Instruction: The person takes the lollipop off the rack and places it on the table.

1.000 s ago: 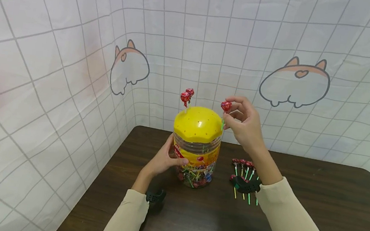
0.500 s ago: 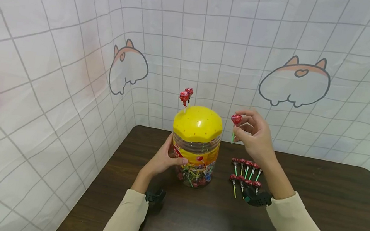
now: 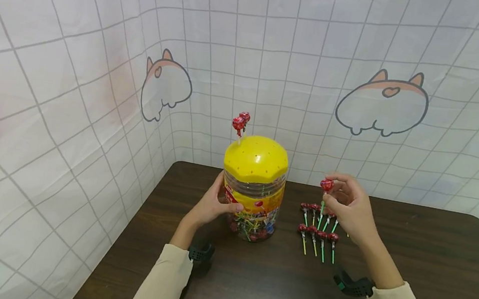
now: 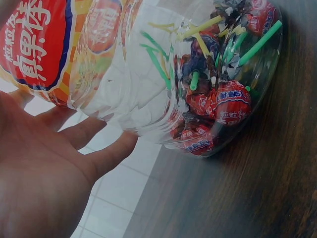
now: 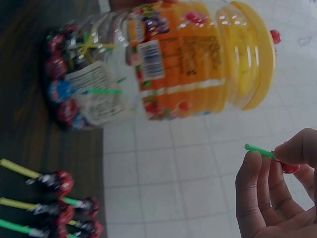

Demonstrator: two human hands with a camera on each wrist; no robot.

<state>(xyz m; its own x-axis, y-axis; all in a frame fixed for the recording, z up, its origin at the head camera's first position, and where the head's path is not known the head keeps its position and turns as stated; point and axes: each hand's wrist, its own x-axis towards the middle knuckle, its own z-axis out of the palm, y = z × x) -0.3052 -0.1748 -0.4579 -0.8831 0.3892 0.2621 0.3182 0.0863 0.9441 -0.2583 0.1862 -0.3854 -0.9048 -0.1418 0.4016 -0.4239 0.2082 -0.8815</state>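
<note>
A clear plastic candy jar (image 3: 255,204) with a domed yellow lid (image 3: 257,159) stands upright on the table. My left hand (image 3: 209,206) holds its left side, thumb across the front label. In the left wrist view, the fingers of that hand (image 4: 49,168) reach along the jar wall, and wrapped lollipops (image 4: 233,101) lie inside at the bottom. Two red lollipops (image 3: 239,123) stick up from the lid's left side. My right hand (image 3: 351,210) pinches a red lollipop (image 3: 326,185) by its green stick (image 5: 259,150), head up, above the rows of lollipops on the table.
Several red-wrapped lollipops (image 3: 323,236) lie in two rows on the dark wooden table (image 3: 248,292), right of the jar. A white grid-patterned cloth (image 3: 272,73) hangs behind and to the left. Each wrist wears a black strap (image 3: 353,285).
My right hand has moved away from the lid, right and down, carrying the lollipop to above the rows. The left hand and the jar have stayed in place.
</note>
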